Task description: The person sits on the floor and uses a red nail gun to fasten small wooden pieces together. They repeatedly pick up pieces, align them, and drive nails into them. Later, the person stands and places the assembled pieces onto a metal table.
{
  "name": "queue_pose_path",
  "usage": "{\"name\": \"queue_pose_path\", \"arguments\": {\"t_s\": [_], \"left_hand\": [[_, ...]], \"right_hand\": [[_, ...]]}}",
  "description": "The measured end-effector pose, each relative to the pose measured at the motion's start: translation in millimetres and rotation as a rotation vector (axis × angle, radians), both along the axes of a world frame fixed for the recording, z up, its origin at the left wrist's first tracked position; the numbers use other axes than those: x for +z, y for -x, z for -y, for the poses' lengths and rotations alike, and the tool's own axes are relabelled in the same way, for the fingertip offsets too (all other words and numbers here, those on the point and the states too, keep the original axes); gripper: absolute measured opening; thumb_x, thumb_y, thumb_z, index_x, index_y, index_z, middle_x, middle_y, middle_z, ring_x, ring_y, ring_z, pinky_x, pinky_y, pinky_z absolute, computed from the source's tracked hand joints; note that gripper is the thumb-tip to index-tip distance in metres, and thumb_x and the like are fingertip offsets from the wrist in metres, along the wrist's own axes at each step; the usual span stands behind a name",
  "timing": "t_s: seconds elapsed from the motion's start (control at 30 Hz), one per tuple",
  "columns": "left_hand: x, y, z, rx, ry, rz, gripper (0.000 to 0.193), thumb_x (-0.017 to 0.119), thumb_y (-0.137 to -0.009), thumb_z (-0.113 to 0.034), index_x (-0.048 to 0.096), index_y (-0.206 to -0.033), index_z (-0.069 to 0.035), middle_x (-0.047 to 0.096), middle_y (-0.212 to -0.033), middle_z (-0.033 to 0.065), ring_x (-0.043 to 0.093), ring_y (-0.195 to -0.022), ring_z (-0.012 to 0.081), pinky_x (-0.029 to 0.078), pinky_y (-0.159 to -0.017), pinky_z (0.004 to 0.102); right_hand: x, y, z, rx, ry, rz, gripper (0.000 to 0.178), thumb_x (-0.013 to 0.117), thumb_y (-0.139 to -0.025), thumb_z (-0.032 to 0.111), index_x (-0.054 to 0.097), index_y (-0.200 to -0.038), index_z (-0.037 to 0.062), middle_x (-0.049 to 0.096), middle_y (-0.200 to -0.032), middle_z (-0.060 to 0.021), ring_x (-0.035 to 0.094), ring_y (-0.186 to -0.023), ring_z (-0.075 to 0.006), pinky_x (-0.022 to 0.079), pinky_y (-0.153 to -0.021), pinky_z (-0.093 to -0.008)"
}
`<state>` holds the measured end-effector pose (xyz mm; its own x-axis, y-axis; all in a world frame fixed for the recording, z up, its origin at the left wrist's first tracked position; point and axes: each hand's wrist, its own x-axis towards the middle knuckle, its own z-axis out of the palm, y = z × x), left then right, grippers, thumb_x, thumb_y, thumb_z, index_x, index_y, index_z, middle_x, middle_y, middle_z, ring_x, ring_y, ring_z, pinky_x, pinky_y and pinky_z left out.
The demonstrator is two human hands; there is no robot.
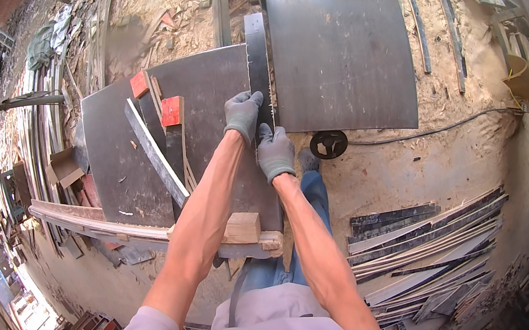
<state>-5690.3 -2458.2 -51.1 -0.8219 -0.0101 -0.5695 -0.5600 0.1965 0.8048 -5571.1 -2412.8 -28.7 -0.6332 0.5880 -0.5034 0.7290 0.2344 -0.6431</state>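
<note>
A long, narrow dark plywood strip (259, 59) with splintered edges stretches away from me, between two large dark panels. My left hand (243, 114), in a grey glove, is closed at the strip's left edge near its close end. My right hand (275, 154), gloved the same way, is closed around the close end, a little nearer to me; its fingertips partly hide the grip. Beneath my forearms lies one dark plywood panel (175, 70). The other panel (340, 45) lies beyond and to the right of the strip.
Red-ended wooden pieces (172, 111) and a pale-edged strip (154, 153) lie on the left panel. A wood block (242, 228) sits at its near edge. Stacked strips (425, 248) lie at right. A black round object (329, 144) and a cable (438, 131) are on the sandy ground.
</note>
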Motion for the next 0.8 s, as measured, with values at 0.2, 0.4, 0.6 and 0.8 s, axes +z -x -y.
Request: {"name": "queue_pose_path", "arguments": {"t_s": [0.2, 0.4, 0.6, 0.8], "left_hand": [[-0.6, 12.9, -5.5, -0.022, 0.025, 0.006, 0.013, 0.083, -0.097, -0.014, 0.082, -0.101, -0.001, 0.075, -0.088, -0.0007, 0.06, -0.077, 0.0096, 0.05, -0.07, 0.0305], [10.3, 6.2, -8.0, -0.028, 0.017, -0.012, 0.013, 0.082, -0.098, -0.013, 0.083, -0.104, -0.001, 0.074, -0.088, -0.0019, 0.061, -0.076, 0.0091, 0.05, -0.069, 0.0297], [10.0, -19.2, -0.4, -0.009, -0.052, 0.009, 0.017, 0.078, -0.1, -0.012, 0.082, -0.111, 0.001, 0.077, -0.094, -0.0001, 0.062, -0.077, 0.0084, 0.052, -0.07, 0.0285], [32.9, -30.4, 10.6, 0.105, -0.385, 0.231, 0.024, 0.065, -0.11, -0.022, 0.074, -0.114, 0.0, 0.074, -0.087, 0.0062, 0.071, -0.079, 0.0198, 0.06, -0.07, 0.0384]], "right_hand": [[2.3, 8.8, -8.9, -0.007, 0.005, -0.042, 0.055, 0.053, -0.11, 0.053, 0.066, -0.11, -0.0002, 0.073, -0.096, -0.0347, 0.071, -0.096, -0.0556, 0.054, -0.083, -0.0629], [0.5, 5.4, -7.5, -0.027, 0.007, -0.033, 0.054, 0.054, -0.11, 0.053, 0.066, -0.109, 0.0001, 0.073, -0.096, -0.0347, 0.07, -0.095, -0.0563, 0.053, -0.081, -0.0636], [2.2, -19.5, -2.8, -0.025, 0.027, -0.051, 0.053, 0.054, -0.11, 0.053, 0.067, -0.11, 0.0015, 0.073, -0.093, -0.0341, 0.07, -0.094, -0.056, 0.053, -0.08, -0.0638], [50.6, -27.1, -5.1, 0.021, 0.089, -0.118, 0.053, 0.058, -0.109, 0.054, 0.066, -0.111, 0.0016, 0.074, -0.093, -0.0308, 0.072, -0.094, -0.0531, 0.054, -0.079, -0.0598]]}}
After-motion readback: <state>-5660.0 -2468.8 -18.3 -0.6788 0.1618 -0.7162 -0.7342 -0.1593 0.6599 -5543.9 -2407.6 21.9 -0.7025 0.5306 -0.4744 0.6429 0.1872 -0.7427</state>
